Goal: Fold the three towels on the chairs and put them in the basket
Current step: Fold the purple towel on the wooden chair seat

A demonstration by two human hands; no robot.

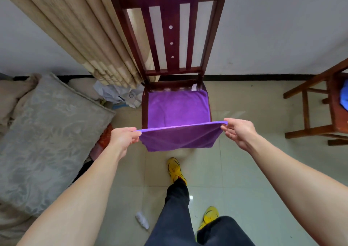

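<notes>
A purple towel [178, 110] lies spread over the seat of a dark wooden chair [170, 38] in front of me. Its near part is lifted off the seat's front edge and stretched flat between my hands. My left hand [123, 138] pinches the towel's near left corner. My right hand [238, 130] pinches the near right corner, slightly higher. A blue towel [345, 97] shows at the right edge on a second wooden chair [318, 110]. No basket is in view.
Beige curtains [79, 31] hang at the left of the chair, with crumpled bags [120, 95] at their foot. A grey patterned cushion [43, 138] lies at the left. My legs and yellow shoes [175, 169] stand on the tiled floor; a white scrap [142, 220] lies nearby.
</notes>
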